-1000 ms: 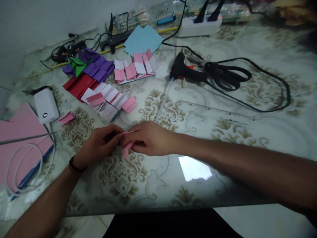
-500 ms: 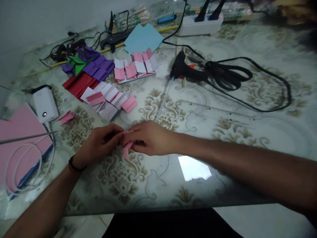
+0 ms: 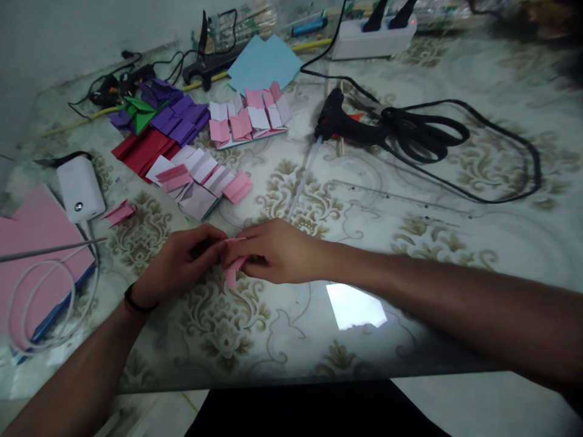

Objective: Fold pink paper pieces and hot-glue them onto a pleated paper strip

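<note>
Since the earlier frame only the view has shifted slightly. Both grips, left hand (image 3: 182, 261) and right hand (image 3: 280, 252), remain closed on a folded pink paper (image 3: 232, 276), partly hidden, at the table's (image 3: 282, 321) near side. Beyond: pink-and-white folded pieces (image 3: 195, 176). Far right: glue gun (image 3: 348, 126), coiled cord (image 3: 407, 121). Left: white device (image 3: 81, 193), pink sheets (image 3: 40, 224).

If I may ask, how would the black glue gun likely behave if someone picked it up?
The glue gun would probably feel rigid, as it looks like moulded plastic. Its attached cord, bundled in loops, would likely drag behind. The pale stick jutting from it might catch or swing.
</note>
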`<state>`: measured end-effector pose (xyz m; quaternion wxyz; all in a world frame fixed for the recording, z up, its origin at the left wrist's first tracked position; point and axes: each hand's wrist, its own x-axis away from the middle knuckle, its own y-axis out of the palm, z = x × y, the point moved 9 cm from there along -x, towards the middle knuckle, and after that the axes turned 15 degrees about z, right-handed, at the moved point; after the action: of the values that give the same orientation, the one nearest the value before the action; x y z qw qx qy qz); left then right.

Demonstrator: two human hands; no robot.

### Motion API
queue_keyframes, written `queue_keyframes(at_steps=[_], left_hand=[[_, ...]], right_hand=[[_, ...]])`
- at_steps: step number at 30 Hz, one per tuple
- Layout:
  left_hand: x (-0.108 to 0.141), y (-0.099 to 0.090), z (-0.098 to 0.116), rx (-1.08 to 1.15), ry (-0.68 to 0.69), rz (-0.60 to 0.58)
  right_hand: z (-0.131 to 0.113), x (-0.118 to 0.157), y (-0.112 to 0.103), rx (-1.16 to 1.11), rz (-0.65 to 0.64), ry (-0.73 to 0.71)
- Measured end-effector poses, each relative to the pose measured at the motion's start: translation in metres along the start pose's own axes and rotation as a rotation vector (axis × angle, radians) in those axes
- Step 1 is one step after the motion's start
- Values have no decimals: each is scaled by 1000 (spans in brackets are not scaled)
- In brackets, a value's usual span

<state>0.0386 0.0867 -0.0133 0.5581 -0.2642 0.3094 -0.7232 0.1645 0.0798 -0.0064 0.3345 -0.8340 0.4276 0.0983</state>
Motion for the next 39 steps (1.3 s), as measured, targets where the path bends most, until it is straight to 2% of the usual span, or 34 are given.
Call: queue_keyframes(at_steps=[8, 27, 39], left_hand=[[-1, 0, 3, 22, 17, 11], [0, 1, -4, 40, -23, 2], [-2, -1, 4, 8, 33, 20]], right_hand=[[1, 1, 1, -8, -9, 8], [0, 1, -1, 4, 5, 4], [1, 3, 0, 13, -5, 10]])
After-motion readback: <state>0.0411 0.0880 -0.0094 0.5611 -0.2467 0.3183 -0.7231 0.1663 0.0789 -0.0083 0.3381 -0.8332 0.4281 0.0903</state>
